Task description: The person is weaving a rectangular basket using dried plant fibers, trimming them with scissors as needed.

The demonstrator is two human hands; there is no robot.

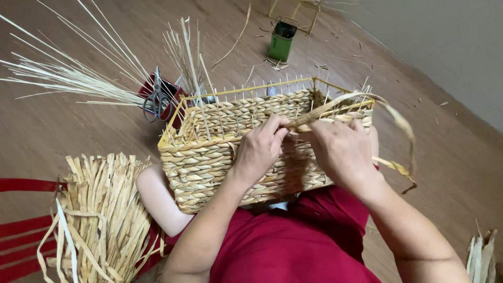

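Note:
A rectangular woven straw basket (220, 157) on a yellow wire frame rests on my lap. My left hand (259, 149) pinches a flat straw strand (335, 107) at the near rim of the basket. My right hand (340, 152) grips the same strand just to the right, and the strand loops out over the basket's right end and hangs down. Thin upright stakes stick up along the basket's rim.
A bundle of dried flat straw (105, 209) lies at my left knee. Thin pale reeds (73, 78) fan out on the wooden floor, beside scissors (156, 99) on a red box. A green container (282, 43) stands farther off. More straw (482, 254) lies at the lower right.

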